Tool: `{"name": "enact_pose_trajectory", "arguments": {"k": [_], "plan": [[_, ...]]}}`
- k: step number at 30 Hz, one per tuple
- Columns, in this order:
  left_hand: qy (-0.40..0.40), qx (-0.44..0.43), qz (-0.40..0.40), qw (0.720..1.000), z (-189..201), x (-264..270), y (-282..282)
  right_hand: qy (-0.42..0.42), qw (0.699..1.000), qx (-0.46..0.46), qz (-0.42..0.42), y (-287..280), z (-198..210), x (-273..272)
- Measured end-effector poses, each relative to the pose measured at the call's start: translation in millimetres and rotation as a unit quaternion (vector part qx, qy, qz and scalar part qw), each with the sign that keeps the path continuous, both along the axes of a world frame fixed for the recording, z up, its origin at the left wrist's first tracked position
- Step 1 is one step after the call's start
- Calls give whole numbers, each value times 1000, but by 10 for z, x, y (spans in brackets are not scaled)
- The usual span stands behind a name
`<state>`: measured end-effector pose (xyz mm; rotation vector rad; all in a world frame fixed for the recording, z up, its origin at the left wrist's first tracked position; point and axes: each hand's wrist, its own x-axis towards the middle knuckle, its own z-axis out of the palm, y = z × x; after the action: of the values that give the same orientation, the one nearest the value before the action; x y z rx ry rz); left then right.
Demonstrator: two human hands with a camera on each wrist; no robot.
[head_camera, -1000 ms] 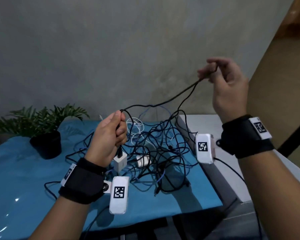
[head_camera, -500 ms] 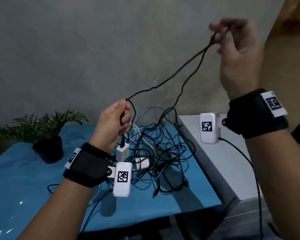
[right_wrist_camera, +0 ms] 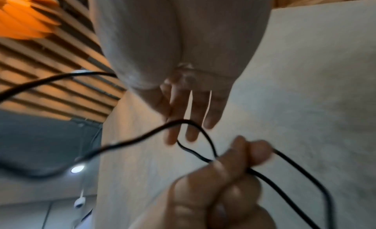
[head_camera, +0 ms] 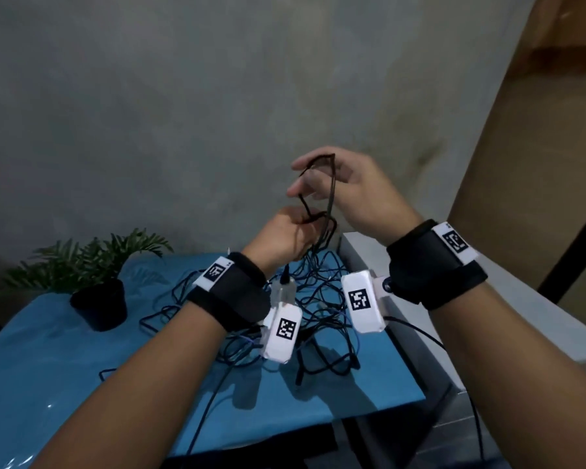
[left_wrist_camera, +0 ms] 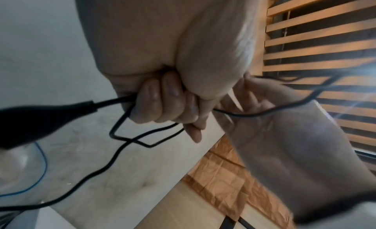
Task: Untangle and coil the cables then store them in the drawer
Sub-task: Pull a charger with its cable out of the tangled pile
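Note:
I grip a thin black cable in my left hand, fingers curled round several strands of it. Its plug sits in a white charger that hangs just below that fist. My right hand is right above the left, fingers straight, with a loop of the same cable draped round them. Below both hands, the tangle of black, blue and white cables lies on the blue table. No drawer front shows.
A small potted plant stands at the table's back left. A white cabinet top adjoins the table on the right. A grey wall is behind, a brown panel at the right.
My right hand has come down from high on the right to just above the left, bringing the stretched cable in as a loop. The left hand has risen, lifting the charger.

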<state>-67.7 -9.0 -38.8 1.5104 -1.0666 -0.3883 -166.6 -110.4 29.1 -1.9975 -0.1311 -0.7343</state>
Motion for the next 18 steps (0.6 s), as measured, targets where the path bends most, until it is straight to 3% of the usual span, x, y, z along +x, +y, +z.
{"name": "enact_pose_trajectory", "arguments": {"k": [3,5,7,8,10,13,16,18], "plan": [[57,-7,6,998,170,-22,-51,-44,988,84,-125,-186,-147,-63],[49,-39,18,998,279,8,-65,85,982,35,-167,-269,-443,-104],[23,-69,11,997,425,18,-75,256,957,-71,-116,-282,-795,-64],[20,-76,3,997,493,22,-89,294,943,-123,-99,-291,-920,-3],[24,-79,-12,997,611,23,-114,280,944,-144,-97,-317,-944,124],[28,-79,-29,996,678,37,-138,237,965,-43,-102,-463,-747,309],[37,-84,-31,995,676,71,-139,321,938,-103,-87,-473,-684,434],[27,-89,-34,995,696,80,-160,311,935,-137,-103,-475,-693,527]]}}
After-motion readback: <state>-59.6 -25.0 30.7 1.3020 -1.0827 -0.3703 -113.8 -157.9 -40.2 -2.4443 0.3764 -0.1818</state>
